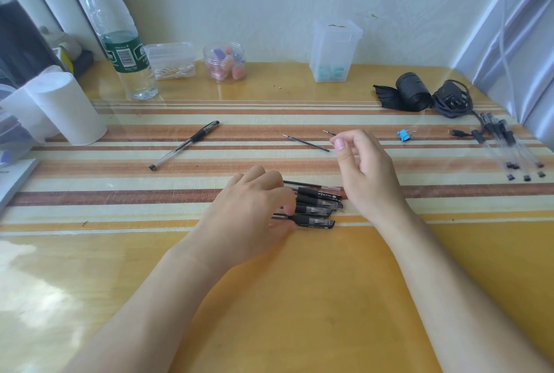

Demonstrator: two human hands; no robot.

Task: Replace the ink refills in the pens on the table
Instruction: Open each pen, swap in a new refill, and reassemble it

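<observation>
A cluster of pens, black-gripped with clear barrels, is laid side by side near the middle of the table, on its striped part. The left hand is placed over the cluster's 9 o'clock end, and the nearest pen is pinched between its thumb and curled fingers. At 1 o'clock from the cluster the right hand is raised, fingers curled, and a thin refill is pinched between thumb and forefinger, its metal tip pointed toward 10 o'clock. A loose refill is seen flat on the table just at 9 o'clock of that hand, apart from it. A single pen is laid diagonally well off at 10 o'clock from the cluster. At 3 o'clock, near the table's edge, a bundle of clear pens is found, with a blue binder clip between it and the right hand. Along the far edge at 12 o'clock are ranged a water bottle, a jar of coloured pieces and a clear box; a black roll and a coiled cable are placed at 2 o'clock.
</observation>
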